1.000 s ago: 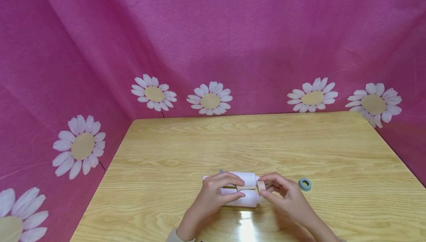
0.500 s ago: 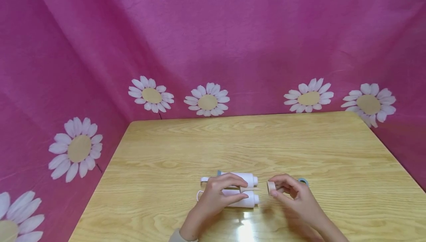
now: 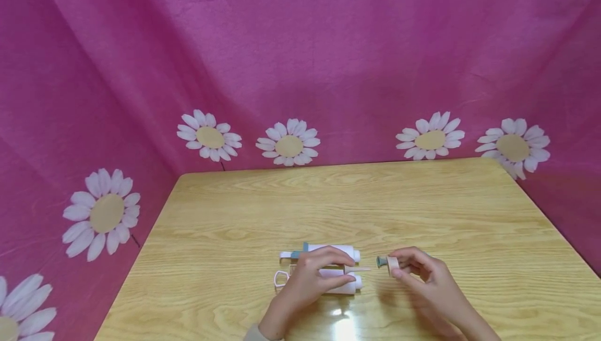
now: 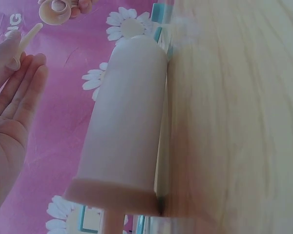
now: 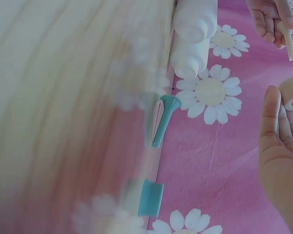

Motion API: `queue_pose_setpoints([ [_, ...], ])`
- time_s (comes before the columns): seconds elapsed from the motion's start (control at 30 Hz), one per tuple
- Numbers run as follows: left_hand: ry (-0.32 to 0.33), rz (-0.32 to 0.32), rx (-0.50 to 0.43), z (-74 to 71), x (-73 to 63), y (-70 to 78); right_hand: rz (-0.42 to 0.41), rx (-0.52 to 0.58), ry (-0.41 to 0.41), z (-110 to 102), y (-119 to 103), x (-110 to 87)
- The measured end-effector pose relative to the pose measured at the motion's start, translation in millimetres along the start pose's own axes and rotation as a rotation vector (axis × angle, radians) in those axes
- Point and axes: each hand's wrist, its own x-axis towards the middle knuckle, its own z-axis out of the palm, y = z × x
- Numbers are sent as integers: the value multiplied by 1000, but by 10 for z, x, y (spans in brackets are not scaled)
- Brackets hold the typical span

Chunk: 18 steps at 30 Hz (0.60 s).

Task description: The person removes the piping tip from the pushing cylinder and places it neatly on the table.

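Note:
My left hand (image 3: 316, 273) pinches a thin beige nozzle (image 3: 359, 269) by its wide base, its narrow end pointing right. My right hand (image 3: 424, 276) holds a beige ring-shaped cap (image 3: 393, 266) between thumb and fingers, a short gap away from the nozzle's tip. Beneath the left hand two white syringe-like tubes (image 3: 345, 251) lie side by side, their short necks to the right. In the right wrist view a teal nozzle (image 5: 165, 122) with a flared end lies on the table near the right hand, and a teal ring (image 5: 151, 197) sits further along.
A teal plunger handle (image 3: 294, 254) and a pale loop-shaped handle (image 3: 281, 278) stick out at the tubes' left ends. The wooden table (image 3: 263, 205) is enclosed at the back and sides by a pink cloth (image 3: 352, 70) with daisies.
My right hand has drawn the beige cap rightward, away from the beige nozzle. The left hand keeps its pinch. The teal nozzle has come into head view, while the teal ring is now hidden there.

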Motion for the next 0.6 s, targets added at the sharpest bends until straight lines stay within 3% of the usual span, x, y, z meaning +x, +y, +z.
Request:
queue_pose_setpoints([
  [0.43,-46,-71,-41,131,48,-14,79,-101,18,-162,32,-64],
  [0.6,-58,-64,-52,177,67,-25,128,-146,27,-225,29,-87],
])
